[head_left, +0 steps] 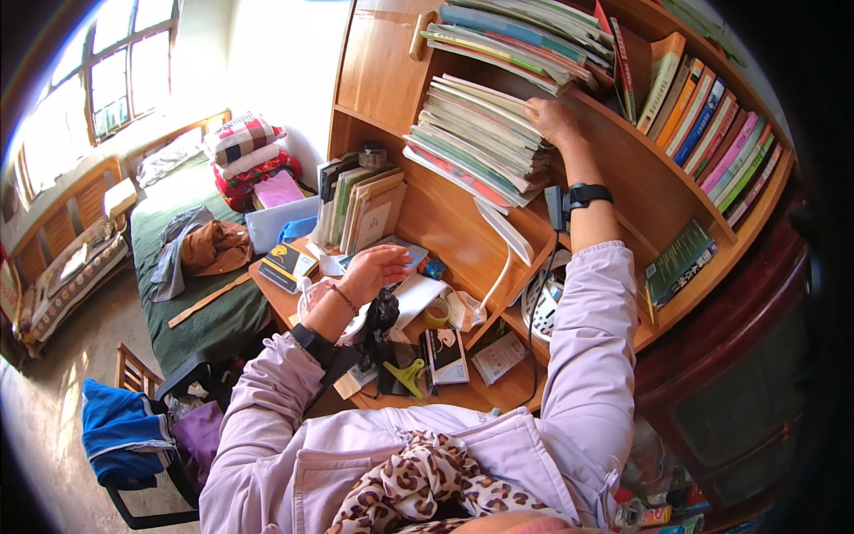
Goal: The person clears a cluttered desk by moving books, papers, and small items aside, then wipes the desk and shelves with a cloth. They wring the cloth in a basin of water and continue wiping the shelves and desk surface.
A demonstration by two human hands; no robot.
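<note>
My right hand [559, 121] reaches up to the shelf, its fingers at the upper right corner of a thick stack of magazines and papers [477, 137]. Whether those fingers grip a sheet or only touch the stack is hidden. Below and to the left, my left hand [377, 270] hovers over the cluttered desk, fingers extended and apparently holding nothing. A blue card-like item [415, 256] lies just past its fingertips. Beneath the left wrist are a black plastic bag [381, 314] and a white container [352, 328], partly covered by the forearm.
Another magazine pile [514, 43] fills the upper shelf, with upright books [710, 127] to its right. A white desk lamp [504, 233] stands below the stack. Around it lie tape [437, 310], a green clip [407, 375] and small boxes [447, 357]. A bed [200, 314] stands at left.
</note>
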